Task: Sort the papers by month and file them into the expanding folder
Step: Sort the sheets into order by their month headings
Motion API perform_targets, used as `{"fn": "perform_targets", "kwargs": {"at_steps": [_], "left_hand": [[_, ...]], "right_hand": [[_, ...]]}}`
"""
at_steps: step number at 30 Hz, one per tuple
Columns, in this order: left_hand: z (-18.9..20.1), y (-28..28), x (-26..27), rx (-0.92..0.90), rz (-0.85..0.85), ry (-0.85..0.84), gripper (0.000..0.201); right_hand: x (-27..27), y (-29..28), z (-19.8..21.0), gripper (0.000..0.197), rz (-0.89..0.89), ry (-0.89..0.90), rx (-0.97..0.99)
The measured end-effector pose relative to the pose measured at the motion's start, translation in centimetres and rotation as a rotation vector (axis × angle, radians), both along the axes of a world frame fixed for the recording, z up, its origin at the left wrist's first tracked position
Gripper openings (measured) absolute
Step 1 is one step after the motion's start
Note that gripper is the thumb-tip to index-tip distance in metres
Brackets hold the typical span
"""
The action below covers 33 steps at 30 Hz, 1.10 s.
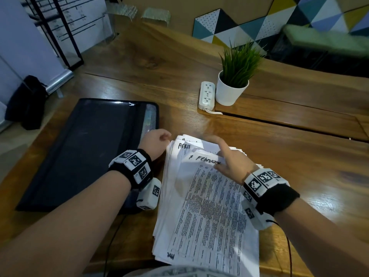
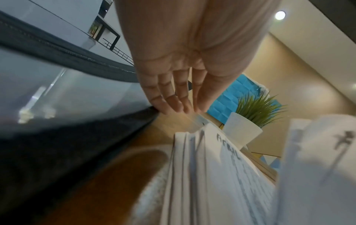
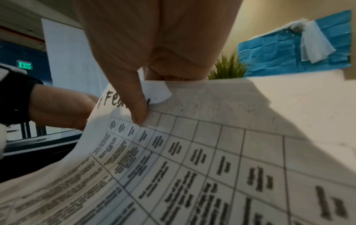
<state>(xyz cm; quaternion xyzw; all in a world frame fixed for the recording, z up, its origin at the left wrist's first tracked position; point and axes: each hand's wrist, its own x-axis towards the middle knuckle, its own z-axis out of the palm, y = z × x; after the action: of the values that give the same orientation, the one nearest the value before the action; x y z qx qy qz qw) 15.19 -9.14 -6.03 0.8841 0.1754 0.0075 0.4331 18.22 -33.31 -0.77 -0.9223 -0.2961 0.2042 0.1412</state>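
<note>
Right hand [image 1: 229, 158] lifts the February sheet [image 3: 192, 152]
Its grip pinches that sheet's top edge above the paper stack [image 1: 175, 196]; left hand [image 2: 173, 85], fingers straight, holds nothing.

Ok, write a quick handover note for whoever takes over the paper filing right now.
Right hand: pinches the top edge of the sheet marked February, lifting it off the paper stack.
Left hand: open, holding nothing, between the stack and the expanding folder.
Things: stack lies in front of the person on the table; a sheet marked April shows beneath. Folder lies flat to the left.
Done: no paper visibly filed.
Left: sort all sheets by month and file them.
</note>
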Motion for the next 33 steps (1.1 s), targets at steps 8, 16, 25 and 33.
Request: {"fn": "perform_targets", "kwargs": {"at_steps": [8, 16, 25, 33], "left_hand": [[0.0, -0.9, 0.5, 0.137, -0.219, 0.099, 0.035], [0.8, -1.2, 0.7, 0.170, -0.167, -0.088, 0.009], [0.8, -1.0, -0.5, -0.049, -0.196, -0.134, 0.020], [1.5, -1.0, -0.8, -0.283, -0.368, 0.076, 0.020]], "right_hand": [[-0.9, -0.4, -1.5, 0.018, 0.263, -0.105, 0.087], [-0.9, -0.3, -2.0, 0.019, 0.202, -0.148, 0.160], [0.2, -0.4, -2.5, 0.015, 0.141, -0.170, 0.141], [1.4, 0.8, -1.9, 0.023, 0.264, -0.175, 0.038]]}}
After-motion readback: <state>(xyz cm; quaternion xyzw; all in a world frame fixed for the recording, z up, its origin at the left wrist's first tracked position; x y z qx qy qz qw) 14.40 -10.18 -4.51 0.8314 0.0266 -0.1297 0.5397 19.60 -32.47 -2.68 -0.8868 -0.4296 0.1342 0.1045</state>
